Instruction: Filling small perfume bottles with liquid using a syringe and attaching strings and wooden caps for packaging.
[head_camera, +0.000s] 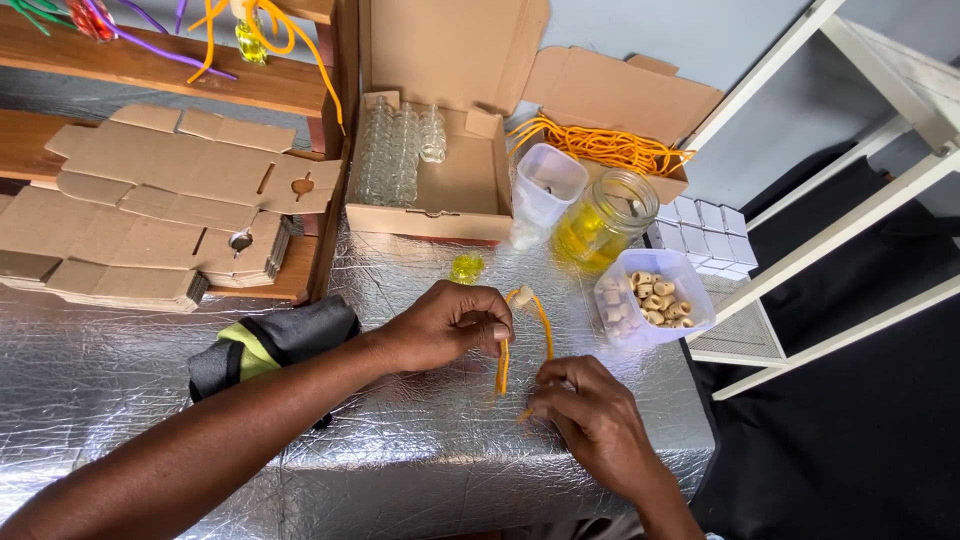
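Observation:
My left hand pinches the upper part of a looped orange cord that carries a small pale wooden bead at its top. My right hand grips the lower ends of the same cord, just below and to the right. Both hands rest over the silver foil-covered table. A tiny bottle of yellow liquid stands just beyond my left hand.
A clear tub of wooden beads, a glass jar of yellow liquid and a plastic cup stand ahead. An open cardboard box holds small glass bottles. Flat cardboard blanks lie left, a dark cloth beside my forearm.

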